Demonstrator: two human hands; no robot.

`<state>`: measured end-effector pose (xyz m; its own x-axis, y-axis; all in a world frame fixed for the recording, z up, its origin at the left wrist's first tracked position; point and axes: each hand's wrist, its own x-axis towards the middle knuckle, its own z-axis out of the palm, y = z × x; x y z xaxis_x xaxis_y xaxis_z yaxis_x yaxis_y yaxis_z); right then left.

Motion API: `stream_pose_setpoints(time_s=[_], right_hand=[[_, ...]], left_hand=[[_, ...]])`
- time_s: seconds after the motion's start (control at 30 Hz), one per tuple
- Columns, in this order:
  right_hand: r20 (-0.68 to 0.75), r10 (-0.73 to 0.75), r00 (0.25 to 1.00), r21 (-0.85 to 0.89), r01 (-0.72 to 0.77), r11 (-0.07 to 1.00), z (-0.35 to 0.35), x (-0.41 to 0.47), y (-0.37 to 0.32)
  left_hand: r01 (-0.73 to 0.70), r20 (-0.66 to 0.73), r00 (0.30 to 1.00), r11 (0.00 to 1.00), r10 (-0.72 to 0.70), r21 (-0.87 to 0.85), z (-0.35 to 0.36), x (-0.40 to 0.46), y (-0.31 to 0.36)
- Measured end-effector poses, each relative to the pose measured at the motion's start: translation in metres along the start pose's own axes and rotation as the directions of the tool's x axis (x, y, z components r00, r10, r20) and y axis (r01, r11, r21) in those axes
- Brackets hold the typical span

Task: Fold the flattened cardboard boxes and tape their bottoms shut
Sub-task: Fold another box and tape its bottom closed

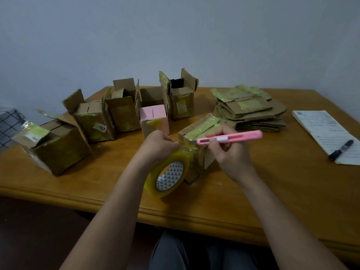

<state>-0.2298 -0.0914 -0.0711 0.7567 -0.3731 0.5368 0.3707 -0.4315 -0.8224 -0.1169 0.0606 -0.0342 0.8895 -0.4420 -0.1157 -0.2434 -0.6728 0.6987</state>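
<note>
A small cardboard box (202, 131) stands on the wooden table (272, 191) in front of me, its upturned face covered with yellowish tape. My left hand (157, 147) grips a yellow tape roll (167, 176) that hangs against the box's near left side. My right hand (229, 152) holds a pink utility knife (233, 137) level over the box, its tip at the box's top left corner. A stack of flattened cardboard boxes (249, 108) lies behind on the right.
Several folded boxes stand in a row at the back left, among them a pink box (153, 119) and a large brown box (56, 147). A paper sheet (329, 131) with a black marker (341, 150) lies at the right edge.
</note>
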Motion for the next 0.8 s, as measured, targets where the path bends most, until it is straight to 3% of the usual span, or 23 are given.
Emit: stream_pose_setpoints(time_s=[0.17,0.27,0.43,0.5,0.6,0.7,0.8], right_hand=[[0.124,-0.039,0.992,-0.26,0.07,0.963,0.013,0.001,0.002],[0.184,0.012,0.983,-0.322,0.049,0.946,0.01,0.003,0.003],[0.024,0.051,0.998,0.012,-0.052,0.999,0.001,0.004,-0.005],[0.0,0.042,0.999,0.045,-0.042,0.998,0.003,0.006,-0.008],[0.09,0.086,0.992,-0.128,-0.074,0.989,0.014,0.009,-0.006],[0.181,0.081,0.98,-0.386,-0.005,0.922,0.02,0.01,0.001],[0.18,0.066,0.982,-0.394,0.011,0.919,0.019,0.007,0.001]], left_hand=[[0.01,0.01,1.0,1.0,-0.01,0.003,0.0,0.0,0.001],[0.016,0.0,1.0,1.0,-0.016,-0.008,-0.002,-0.002,-0.002],[-0.001,-0.012,1.0,0.999,0.0,-0.032,-0.003,-0.005,-0.006],[-0.006,-0.014,1.0,0.999,0.005,-0.032,-0.002,-0.005,-0.006],[0.0,-0.008,1.0,1.0,0.0,-0.03,-0.002,-0.004,-0.006],[0.014,-0.01,1.0,0.999,-0.015,-0.041,-0.002,-0.005,-0.006],[0.007,-0.027,1.0,0.996,-0.01,-0.091,-0.004,-0.008,-0.011]])
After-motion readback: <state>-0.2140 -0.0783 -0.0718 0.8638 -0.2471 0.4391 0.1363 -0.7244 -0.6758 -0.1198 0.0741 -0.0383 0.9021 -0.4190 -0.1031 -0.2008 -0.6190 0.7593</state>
